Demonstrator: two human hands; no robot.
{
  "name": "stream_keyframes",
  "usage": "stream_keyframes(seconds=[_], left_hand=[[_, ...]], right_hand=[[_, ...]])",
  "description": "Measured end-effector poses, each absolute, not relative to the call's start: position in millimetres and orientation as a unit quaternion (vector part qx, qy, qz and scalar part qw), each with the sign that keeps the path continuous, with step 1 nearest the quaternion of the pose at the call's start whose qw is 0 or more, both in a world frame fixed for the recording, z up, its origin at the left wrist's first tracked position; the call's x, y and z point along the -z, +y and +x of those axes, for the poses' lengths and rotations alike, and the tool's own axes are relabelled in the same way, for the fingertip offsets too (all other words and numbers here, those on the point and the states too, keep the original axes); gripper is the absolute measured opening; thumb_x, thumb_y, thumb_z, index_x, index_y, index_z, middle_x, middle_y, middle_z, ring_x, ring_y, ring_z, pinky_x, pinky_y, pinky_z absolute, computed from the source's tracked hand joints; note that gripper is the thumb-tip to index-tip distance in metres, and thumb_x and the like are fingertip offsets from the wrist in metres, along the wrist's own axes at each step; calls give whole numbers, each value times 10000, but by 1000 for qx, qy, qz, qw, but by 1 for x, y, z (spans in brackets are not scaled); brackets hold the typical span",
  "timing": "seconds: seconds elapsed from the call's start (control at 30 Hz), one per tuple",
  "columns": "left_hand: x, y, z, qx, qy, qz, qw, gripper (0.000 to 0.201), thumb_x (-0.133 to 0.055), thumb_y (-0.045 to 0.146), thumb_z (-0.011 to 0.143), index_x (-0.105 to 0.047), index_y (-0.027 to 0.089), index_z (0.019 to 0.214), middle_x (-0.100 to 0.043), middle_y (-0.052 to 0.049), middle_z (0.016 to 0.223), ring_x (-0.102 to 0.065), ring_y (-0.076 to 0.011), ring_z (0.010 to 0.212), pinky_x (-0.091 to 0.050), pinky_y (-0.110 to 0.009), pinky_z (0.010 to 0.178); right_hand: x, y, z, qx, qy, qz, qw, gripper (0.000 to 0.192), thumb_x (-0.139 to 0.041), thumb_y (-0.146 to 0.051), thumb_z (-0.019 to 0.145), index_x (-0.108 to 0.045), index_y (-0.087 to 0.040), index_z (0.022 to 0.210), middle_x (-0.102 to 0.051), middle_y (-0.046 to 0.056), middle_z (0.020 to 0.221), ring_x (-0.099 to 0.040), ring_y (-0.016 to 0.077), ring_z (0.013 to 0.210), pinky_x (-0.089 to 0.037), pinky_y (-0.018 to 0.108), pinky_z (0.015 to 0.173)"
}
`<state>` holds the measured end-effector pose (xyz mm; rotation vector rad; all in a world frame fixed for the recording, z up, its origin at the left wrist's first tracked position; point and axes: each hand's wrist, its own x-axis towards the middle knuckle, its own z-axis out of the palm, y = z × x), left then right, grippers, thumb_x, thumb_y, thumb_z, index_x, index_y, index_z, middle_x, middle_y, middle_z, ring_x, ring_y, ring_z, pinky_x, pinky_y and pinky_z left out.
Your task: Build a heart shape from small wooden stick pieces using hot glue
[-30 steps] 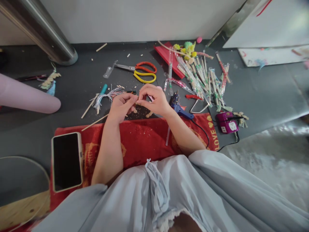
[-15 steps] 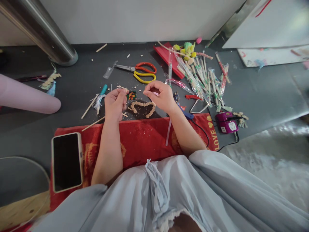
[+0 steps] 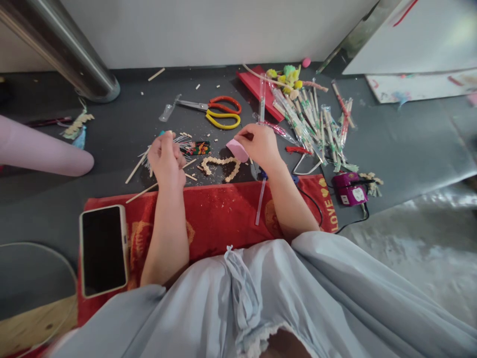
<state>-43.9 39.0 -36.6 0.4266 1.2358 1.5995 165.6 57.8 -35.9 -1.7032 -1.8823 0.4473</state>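
My left hand (image 3: 166, 158) is closed above the mat, left of the beaded piece. A tiny pale bit shows at its fingertips, too small to name. White strands (image 3: 183, 144) and a patterned dark piece (image 3: 201, 147) lie close to it. My right hand (image 3: 260, 145) has its fingers pinched together; what they hold, if anything, is hidden. A pink piece (image 3: 237, 150) shows just below those fingertips, and I cannot tell whether they touch it. Between the hands a curved beige beaded strip (image 3: 220, 161) lies on a dark round patch. Pliers (image 3: 254, 170) lie partly under my right hand.
Scissors (image 3: 219, 110) with red and yellow handles lie behind. Wrapped sticks (image 3: 301, 117) are piled at right, near a purple power adapter (image 3: 349, 189) with a cable. A phone (image 3: 104, 250) lies on the red towel (image 3: 223, 214). A metal post (image 3: 70, 54) stands at left.
My left hand has moved left and slightly up, uncovering white strands and more of the patterned piece. My right hand has shifted right, baring the pink piece and part of the pliers.
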Motion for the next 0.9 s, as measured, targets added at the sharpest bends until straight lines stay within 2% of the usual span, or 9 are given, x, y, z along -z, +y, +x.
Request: stream_keyframes(seconds=[0.07, 0.13, 0.23, 0.3, 0.43, 0.57, 0.63, 0.73, 0.9], left_hand=[[35, 39, -46, -676, 516, 151, 504, 301, -482, 241, 1016, -553, 177, 731, -307, 105, 408, -140, -34, 340, -44, -237, 385], [33, 39, -47, -670, 521, 143, 510, 307, -467, 238, 1021, -546, 179, 730, -301, 100, 411, -146, -40, 348, -50, -245, 390], [31, 38, -45, -649, 528, 157, 525, 305, -449, 222, 1028, -547, 176, 743, -302, 96, 419, -148, -35, 363, -57, -245, 404], [31, 37, -45, -629, 529, 172, 543, 292, -465, 224, 1027, -549, 170, 753, -302, 97, 427, -149, -27, 365, -58, -238, 409], [34, 36, -45, -570, 516, 219, 600, 232, -584, 258, 967, -567, 162, 755, -316, 105, 435, -162, -15, 347, -67, -210, 388], [36, 32, -45, -489, 496, 303, 650, 209, -704, 306, 847, -597, 164, 738, -364, 104, 435, -194, -13, 339, -114, -174, 357], [36, 30, -45, -449, 484, 340, 670, 202, -737, 308, 797, -607, 166, 737, -393, 96, 435, -215, -14, 339, -133, -162, 353], [37, 27, -45, -400, 466, 387, 688, 217, -755, 325, 761, -611, 163, 751, -429, 86, 449, -233, -12, 345, -148, -150, 357], [41, 26, -47, -352, 438, 435, 704, 297, -778, 383, 728, -576, 166, 749, -453, 77, 488, -272, -12, 365, -163, -147, 363]], right_hand=[[35, 57, 165, -154, -691, -657, 259, 106, -714, -246, 812, -681, -191, 727, -703, 13, 747, -601, 163, 719, -401, 300, 686], [35, 56, 165, -138, -687, -670, 245, 213, -735, -304, 816, -627, -194, 669, -655, 5, 687, -552, 150, 673, -364, 295, 653], [36, 56, 165, -121, -692, -677, 219, 433, -635, -396, 912, -484, -204, 554, -572, 6, 598, -473, 136, 605, -315, 303, 617], [37, 57, 165, -120, -694, -678, 212, 456, -595, -384, 940, -451, -207, 545, -562, 11, 591, -462, 137, 596, -312, 309, 617], [36, 56, 164, -142, -699, -651, 260, 142, -643, -264, 892, -625, -203, 766, -669, 12, 745, -559, 152, 684, -393, 307, 693], [33, 52, 160, -168, -722, -603, 294, 180, -625, -292, 895, -662, -193, 750, -659, 11, 711, -569, 148, 676, -429, 305, 694], [30, 49, 156, -202, -750, -545, 317, 80, -652, -243, 856, -708, -187, 856, -686, 14, 789, -582, 140, 699, -448, 290, 691], [28, 45, 152, -250, -800, -437, 326, 213, -659, -254, 869, -733, -188, 1057, -704, 24, 891, -595, 131, 734, -471, 279, 706], [27, 43, 149, -269, -836, -367, 306, 238, -629, -343, 943, -741, -214, 1109, -695, 28, 911, -615, 137, 786, -471, 277, 722]])
